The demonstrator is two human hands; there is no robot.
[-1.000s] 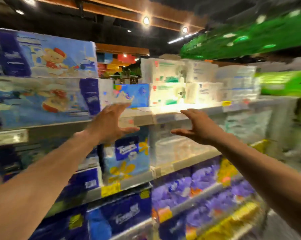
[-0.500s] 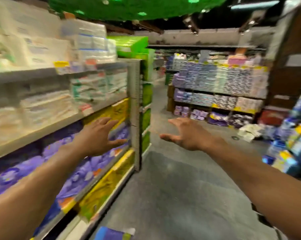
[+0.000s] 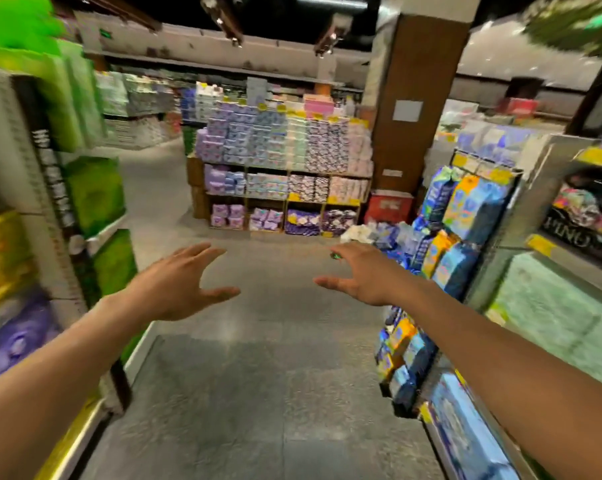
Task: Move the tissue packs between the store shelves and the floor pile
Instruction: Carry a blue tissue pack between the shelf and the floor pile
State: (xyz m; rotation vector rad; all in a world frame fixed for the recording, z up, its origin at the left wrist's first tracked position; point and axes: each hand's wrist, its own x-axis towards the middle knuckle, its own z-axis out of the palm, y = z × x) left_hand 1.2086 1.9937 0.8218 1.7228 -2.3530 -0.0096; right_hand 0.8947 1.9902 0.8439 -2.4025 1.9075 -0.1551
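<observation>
Over the floor (image 3: 258, 375) the left hand (image 3: 178, 285) and right hand (image 3: 365, 275) hover empty, fingers (image 3: 195, 252) spread. The packs (image 3: 389, 237) lie piled ahead, rightward (blurred); step close, then grip one by both ends.

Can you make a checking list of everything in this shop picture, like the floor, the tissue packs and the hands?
Surface: grey floor.
Job's things: blue and orange tissue packs stacked at the right; loose packs, blurred, on the floor beyond.
Clutter: nothing seen.
Hands: left hand and right hand open, holding nothing.
Cables: nothing seen.
Surroundings: green packs on left shelves, far display shelf, brown pillar.
</observation>
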